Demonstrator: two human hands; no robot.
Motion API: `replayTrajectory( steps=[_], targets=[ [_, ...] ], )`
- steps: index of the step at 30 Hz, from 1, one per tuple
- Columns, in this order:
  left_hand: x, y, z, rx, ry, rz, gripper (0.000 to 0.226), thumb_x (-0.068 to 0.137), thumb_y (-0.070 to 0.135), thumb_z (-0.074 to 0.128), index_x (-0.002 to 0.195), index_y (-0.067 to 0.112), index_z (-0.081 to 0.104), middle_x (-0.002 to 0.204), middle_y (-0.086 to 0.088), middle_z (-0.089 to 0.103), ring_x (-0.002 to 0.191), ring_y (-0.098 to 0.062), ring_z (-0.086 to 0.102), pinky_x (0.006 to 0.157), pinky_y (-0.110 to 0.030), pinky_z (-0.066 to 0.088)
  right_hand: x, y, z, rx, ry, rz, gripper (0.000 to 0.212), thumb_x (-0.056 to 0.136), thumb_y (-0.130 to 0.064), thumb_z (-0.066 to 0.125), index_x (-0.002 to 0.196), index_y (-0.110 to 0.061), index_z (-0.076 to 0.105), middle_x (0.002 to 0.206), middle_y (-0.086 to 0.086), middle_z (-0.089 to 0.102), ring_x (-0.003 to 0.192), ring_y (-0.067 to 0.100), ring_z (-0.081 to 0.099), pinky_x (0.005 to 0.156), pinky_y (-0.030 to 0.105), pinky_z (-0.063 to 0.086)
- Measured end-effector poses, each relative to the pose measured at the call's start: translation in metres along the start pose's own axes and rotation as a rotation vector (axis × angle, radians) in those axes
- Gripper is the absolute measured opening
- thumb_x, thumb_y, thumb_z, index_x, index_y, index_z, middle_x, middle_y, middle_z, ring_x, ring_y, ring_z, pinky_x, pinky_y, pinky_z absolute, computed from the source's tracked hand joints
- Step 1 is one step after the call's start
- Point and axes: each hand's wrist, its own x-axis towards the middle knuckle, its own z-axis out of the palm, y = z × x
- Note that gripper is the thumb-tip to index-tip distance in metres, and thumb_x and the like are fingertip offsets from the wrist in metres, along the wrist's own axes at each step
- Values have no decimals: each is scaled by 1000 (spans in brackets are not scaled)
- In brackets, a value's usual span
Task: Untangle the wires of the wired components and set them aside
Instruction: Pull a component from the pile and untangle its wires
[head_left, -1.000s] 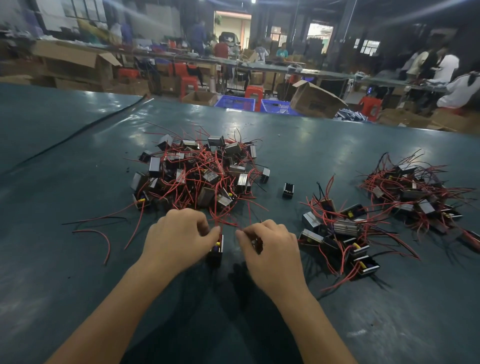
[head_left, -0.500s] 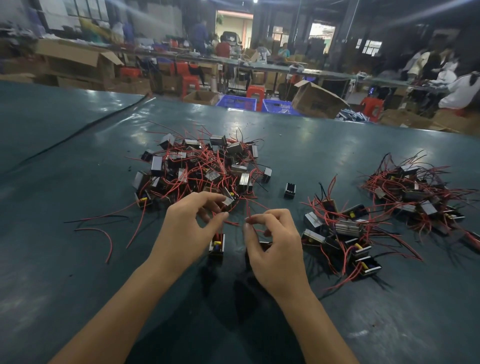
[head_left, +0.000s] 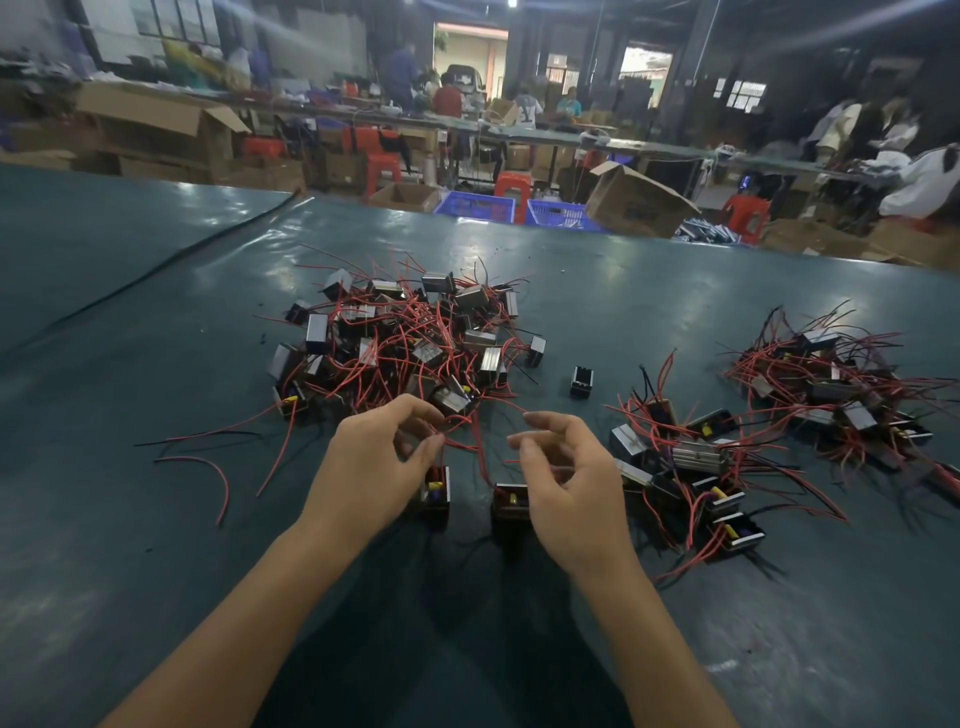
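Apparently the untangling step is in hand, as the head view shows it. The left hand (head_left: 371, 467) is curled, and its thumb and forefinger pinch the red wires (head_left: 457, 423) at the near edge of the tangled pile (head_left: 410, 338). The right hand (head_left: 571, 483) is half open with its fingers loosely bent; whether it has hold of a thin wire I cannot tell. Two components (head_left: 436, 491) lie on the tabletop (head_left: 156, 571) just under the hands, partly hidden, and their wires seem to run up into the pile. I judge that the next move calls for drawing these wires apart gently, one from the other, then placing the freed pieces to the right. There the sorted group (head_left: 691, 467) lies near, and another heap (head_left: 841, 384) farther off. A single component (head_left: 581, 382) stands between the pile and the group. A loose red wire (head_left: 208, 467) lies at the left. Crossing wires of the pile may catch and drag neighbours along.
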Motion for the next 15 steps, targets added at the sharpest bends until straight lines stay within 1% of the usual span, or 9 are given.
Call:
replayTrajectory(
  steps=[2,3,5,8,10,12,13,15],
  targets=[
    [0,2,-2,4,58,-11,18,84,14,74,90,26,62,73,17,64,65,-1,62,61,-16,52,5,3,-13,-118,-78,54,30,89,-3,57,98,-32,59,91,-12,67,78,5,60,66,8,45],
    [1,3,-3,4,95,-29,20,84,15,74,91,26,59,72,17,64,63,0,62,60,-18,53,7,5,-19,-205,-134,80,31,88,-3,57,99,-32,61,94,-13,66,82,3,60,69,8,45],
    [2,3,-5,12,151,-68,23,83,17,74,90,27,55,68,16,64,60,1,63,58,-20,53,9,9,-28,-353,-227,125,25,87,-10,59,102,-29,63,100,-14,64,87,1,59,72,11,45],
    [5,2,-10,78,170,-77,22,83,17,75,82,25,55,64,16,61,60,0,61,58,-18,50,9,10,-33,-409,-280,171,12,90,-22,62,99,-30,63,100,-14,63,80,7,61,72,20,52],
    [5,2,-13,146,163,-64,21,83,16,74,77,24,56,63,15,60,59,-1,59,59,-25,53,11,9,-37,-383,-259,171,4,89,-31,64,92,-32,63,92,-13,64,70,8,60,69,23,53],
    [4,4,-15,220,154,-43,16,83,16,73,79,23,59,71,13,59,61,-2,57,61,-32,54,12,10,-43,-391,-243,166,9,84,-38,70,88,-31,64,80,-11,65,64,1,58,63,15,50],
    [4,5,-15,261,150,-33,13,83,17,72,81,21,61,78,11,58,63,-5,56,61,-33,53,12,11,-44,-397,-252,173,11,83,-38,72,86,-30,65,73,-9,63,62,-2,57,59,11,47],
    [4,10,-16,316,156,-10,8,84,17,71,84,19,64,87,7,54,66,-11,54,59,-29,47,11,12,-45,-381,-273,188,10,84,-31,74,85,-28,64,62,-7,59,55,-3,54,54,10,45]
  ],
)
